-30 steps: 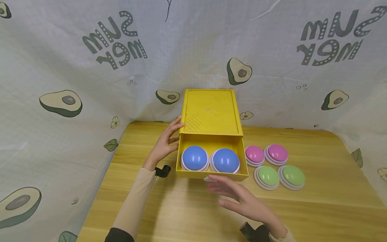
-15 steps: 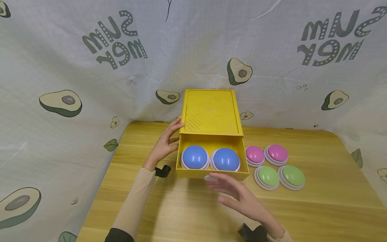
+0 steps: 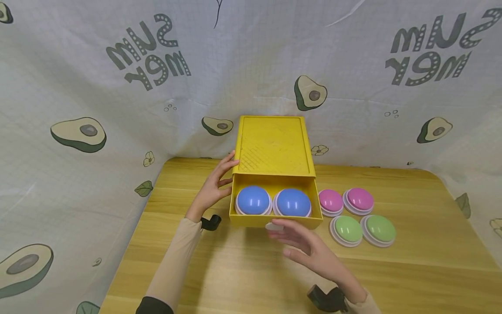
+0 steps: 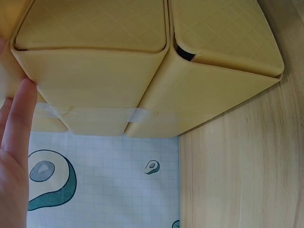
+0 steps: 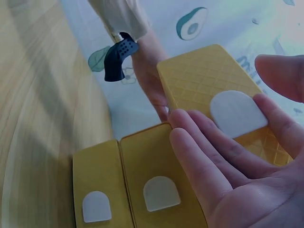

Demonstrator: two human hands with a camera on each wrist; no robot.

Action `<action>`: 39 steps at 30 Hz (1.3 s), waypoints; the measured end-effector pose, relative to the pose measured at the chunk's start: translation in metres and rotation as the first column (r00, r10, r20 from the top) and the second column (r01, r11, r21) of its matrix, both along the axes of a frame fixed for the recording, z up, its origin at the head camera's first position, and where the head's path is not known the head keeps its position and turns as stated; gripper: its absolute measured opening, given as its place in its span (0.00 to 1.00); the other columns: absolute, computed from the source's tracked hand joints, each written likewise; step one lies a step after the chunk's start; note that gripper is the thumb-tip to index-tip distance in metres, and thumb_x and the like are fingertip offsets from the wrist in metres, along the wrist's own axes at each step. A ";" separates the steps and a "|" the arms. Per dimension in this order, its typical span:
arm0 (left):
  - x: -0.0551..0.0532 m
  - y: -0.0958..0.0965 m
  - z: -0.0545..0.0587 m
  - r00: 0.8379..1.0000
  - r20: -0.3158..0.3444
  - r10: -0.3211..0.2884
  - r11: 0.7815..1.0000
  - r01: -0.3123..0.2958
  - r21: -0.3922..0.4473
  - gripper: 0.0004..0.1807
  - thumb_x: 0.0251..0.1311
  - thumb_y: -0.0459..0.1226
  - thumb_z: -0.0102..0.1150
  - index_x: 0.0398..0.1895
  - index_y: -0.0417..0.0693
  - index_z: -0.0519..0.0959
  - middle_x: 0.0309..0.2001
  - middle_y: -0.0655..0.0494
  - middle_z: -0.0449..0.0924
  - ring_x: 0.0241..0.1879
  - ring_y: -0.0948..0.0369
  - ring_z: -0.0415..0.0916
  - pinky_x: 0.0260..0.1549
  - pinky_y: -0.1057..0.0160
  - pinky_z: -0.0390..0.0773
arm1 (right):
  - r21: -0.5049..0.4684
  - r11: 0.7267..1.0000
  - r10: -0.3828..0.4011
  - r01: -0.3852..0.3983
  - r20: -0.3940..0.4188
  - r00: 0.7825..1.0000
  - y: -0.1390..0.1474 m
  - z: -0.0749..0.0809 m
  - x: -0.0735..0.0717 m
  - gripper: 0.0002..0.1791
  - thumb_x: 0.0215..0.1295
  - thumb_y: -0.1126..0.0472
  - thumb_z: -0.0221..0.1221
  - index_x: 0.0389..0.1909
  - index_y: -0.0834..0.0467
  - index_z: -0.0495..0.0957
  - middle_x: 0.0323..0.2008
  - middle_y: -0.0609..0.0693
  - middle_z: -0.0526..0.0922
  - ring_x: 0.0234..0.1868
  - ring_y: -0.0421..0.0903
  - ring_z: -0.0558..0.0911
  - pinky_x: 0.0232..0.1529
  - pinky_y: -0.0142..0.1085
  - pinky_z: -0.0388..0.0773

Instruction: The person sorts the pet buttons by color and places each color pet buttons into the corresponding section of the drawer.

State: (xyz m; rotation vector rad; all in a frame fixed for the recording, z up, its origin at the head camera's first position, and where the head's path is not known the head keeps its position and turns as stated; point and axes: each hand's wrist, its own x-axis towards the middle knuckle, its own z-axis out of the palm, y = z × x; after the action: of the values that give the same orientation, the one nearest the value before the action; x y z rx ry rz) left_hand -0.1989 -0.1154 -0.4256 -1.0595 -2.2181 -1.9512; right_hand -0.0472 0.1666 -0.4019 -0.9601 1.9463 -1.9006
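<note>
A yellow drawer cabinet (image 3: pixel 274 144) stands on the table, its top drawer (image 3: pixel 247 221) partly out. Two blue domes with white rims, a left one (image 3: pixel 253 199) and a right one (image 3: pixel 293 202), sit side by side in that drawer. My left hand (image 3: pixel 209 192) rests its outstretched fingers against the cabinet's left side. At the drawer's front, my right hand (image 3: pixel 310 250) touches around the white handle (image 5: pixel 237 114) with nearly straight fingers, the thumb held away from it. In the right wrist view, lower drawers with white handles (image 5: pixel 161 193) show beneath, pushed in.
Right of the cabinet, two pink domes (image 3: pixel 360 199) and two green domes (image 3: pixel 379 229) lie on the wooden table (image 3: pixel 423 244). A white cloth printed with avocados (image 3: pixel 310 92) hangs behind and beside the table.
The top drawer has slid a little inward with both blue domes, and my right hand has moved forward along with it. My left hand has stayed at the cabinet's side.
</note>
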 end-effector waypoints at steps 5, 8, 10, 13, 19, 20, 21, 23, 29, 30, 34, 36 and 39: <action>0.004 0.001 0.008 1.000 0.027 -0.002 1.000 0.002 -0.002 0.40 0.47 0.11 0.51 0.66 0.38 0.61 0.75 0.50 0.43 0.70 0.48 0.51 0.54 0.41 0.68 | -0.001 1.000 -0.012 0.012 -0.003 1.000 0.000 0.000 -0.007 0.29 0.67 0.77 0.50 0.69 0.64 0.59 0.62 0.63 0.69 0.59 0.63 0.72 0.58 0.43 0.70; 0.010 0.002 0.018 1.000 0.023 -0.013 1.000 0.013 0.000 0.38 0.47 0.11 0.50 0.65 0.35 0.60 0.75 0.44 0.42 0.70 0.44 0.50 0.54 0.39 0.67 | -0.013 1.000 -0.011 0.011 0.005 1.000 0.000 0.000 -0.012 0.29 0.66 0.77 0.51 0.68 0.65 0.59 0.62 0.65 0.69 0.59 0.64 0.71 0.58 0.43 0.70; 0.013 0.002 0.024 1.000 0.022 -0.019 1.000 0.019 -0.002 0.38 0.48 0.12 0.50 0.66 0.37 0.61 0.75 0.42 0.42 0.69 0.43 0.51 0.54 0.39 0.67 | -0.012 1.000 -0.017 0.017 0.008 1.000 0.000 0.000 -0.014 0.29 0.66 0.76 0.51 0.68 0.65 0.59 0.62 0.64 0.69 0.59 0.63 0.71 0.58 0.42 0.71; 0.015 0.002 0.027 0.999 0.024 -0.022 1.000 0.022 -0.007 0.38 0.48 0.12 0.49 0.66 0.38 0.61 0.75 0.42 0.42 0.69 0.42 0.51 0.54 0.39 0.67 | -0.025 1.000 -0.017 0.018 0.006 1.000 0.000 0.000 -0.019 0.29 0.66 0.76 0.51 0.68 0.65 0.59 0.62 0.64 0.69 0.59 0.63 0.71 0.58 0.43 0.70; 0.016 0.001 0.027 0.999 0.033 -0.032 0.999 0.032 -0.010 0.37 0.49 0.12 0.49 0.66 0.34 0.60 0.75 0.44 0.42 0.69 0.43 0.50 0.55 0.39 0.67 | -0.059 0.998 -0.012 0.011 -0.016 1.000 -0.001 0.001 -0.027 0.29 0.66 0.77 0.51 0.68 0.67 0.59 0.62 0.67 0.69 0.59 0.63 0.72 0.58 0.43 0.70; 0.015 0.001 0.027 0.999 0.034 -0.035 0.999 0.035 -0.010 0.37 0.49 0.12 0.49 0.66 0.35 0.60 0.75 0.44 0.41 0.69 0.43 0.50 0.55 0.39 0.67 | -0.063 0.998 -0.013 0.011 -0.022 1.000 -0.001 0.001 -0.028 0.29 0.66 0.78 0.51 0.68 0.68 0.59 0.61 0.68 0.68 0.59 0.62 0.72 0.58 0.43 0.71; 0.015 0.001 0.027 0.999 0.033 -0.037 0.999 0.038 -0.011 0.37 0.49 0.13 0.49 0.66 0.34 0.60 0.75 0.45 0.41 0.69 0.43 0.50 0.55 0.39 0.66 | -0.064 0.998 -0.014 0.012 -0.024 1.000 -0.002 0.001 -0.029 0.29 0.66 0.77 0.51 0.68 0.68 0.59 0.61 0.69 0.68 0.59 0.61 0.73 0.57 0.42 0.71; 0.015 0.000 0.028 0.998 0.034 -0.043 0.999 0.044 -0.014 0.37 0.50 0.13 0.49 0.66 0.34 0.59 0.75 0.45 0.41 0.70 0.43 0.50 0.56 0.39 0.66 | -0.068 0.998 -0.017 0.014 -0.035 0.999 -0.002 0.002 -0.031 0.29 0.66 0.77 0.50 0.68 0.68 0.58 0.61 0.70 0.68 0.59 0.60 0.73 0.57 0.42 0.72; 0.015 -0.001 0.029 0.998 0.040 -0.055 0.998 0.057 -0.032 0.37 0.50 0.12 0.47 0.67 0.33 0.58 0.76 0.47 0.39 0.70 0.43 0.50 0.57 0.40 0.65 | -0.068 0.997 -0.027 0.023 -0.051 0.998 -0.003 0.003 -0.038 0.29 0.67 0.77 0.51 0.68 0.68 0.58 0.59 0.70 0.70 0.58 0.61 0.74 0.57 0.42 0.72; 0.015 -0.001 0.029 0.998 0.041 -0.056 0.998 0.057 -0.036 0.37 0.50 0.12 0.47 0.67 0.34 0.58 0.76 0.47 0.39 0.70 0.44 0.50 0.57 0.40 0.65 | -0.067 0.997 -0.029 0.026 -0.046 0.999 -0.003 0.002 -0.039 0.29 0.67 0.76 0.51 0.68 0.68 0.59 0.59 0.68 0.71 0.58 0.61 0.74 0.57 0.42 0.72; 0.015 -0.001 0.029 0.997 0.051 -0.062 0.997 0.064 -0.043 0.39 0.48 0.11 0.46 0.68 0.35 0.57 0.76 0.48 0.38 0.70 0.43 0.49 0.58 0.40 0.63 | -0.063 0.997 -0.038 0.037 -0.023 0.999 -0.003 0.002 -0.044 0.28 0.67 0.75 0.52 0.68 0.67 0.60 0.59 0.64 0.72 0.58 0.62 0.73 0.57 0.42 0.71; 0.015 -0.002 0.030 0.996 0.061 -0.067 0.997 0.070 -0.045 0.40 0.47 0.10 0.46 0.68 0.36 0.57 0.76 0.49 0.38 0.70 0.43 0.49 0.58 0.40 0.63 | -0.064 0.997 -0.038 0.037 -0.015 0.999 -0.004 0.002 -0.046 0.28 0.67 0.75 0.52 0.68 0.67 0.60 0.60 0.66 0.71 0.58 0.61 0.73 0.57 0.42 0.71; 0.015 -0.002 0.031 0.994 0.077 -0.073 0.996 0.077 -0.050 0.41 0.46 0.10 0.46 0.69 0.36 0.57 0.76 0.50 0.37 0.70 0.45 0.48 0.60 0.41 0.62 | -0.068 0.997 -0.036 0.035 -0.011 0.999 -0.004 0.003 -0.050 0.28 0.67 0.76 0.51 0.68 0.67 0.59 0.60 0.72 0.68 0.58 0.60 0.73 0.57 0.41 0.71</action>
State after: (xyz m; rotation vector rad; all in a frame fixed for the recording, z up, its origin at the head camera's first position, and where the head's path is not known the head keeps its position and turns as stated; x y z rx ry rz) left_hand -0.1836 -0.1175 -0.3946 -1.1096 -2.3133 -2.0050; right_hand -0.0968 0.1627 -0.3993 -0.9643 1.9292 -1.9970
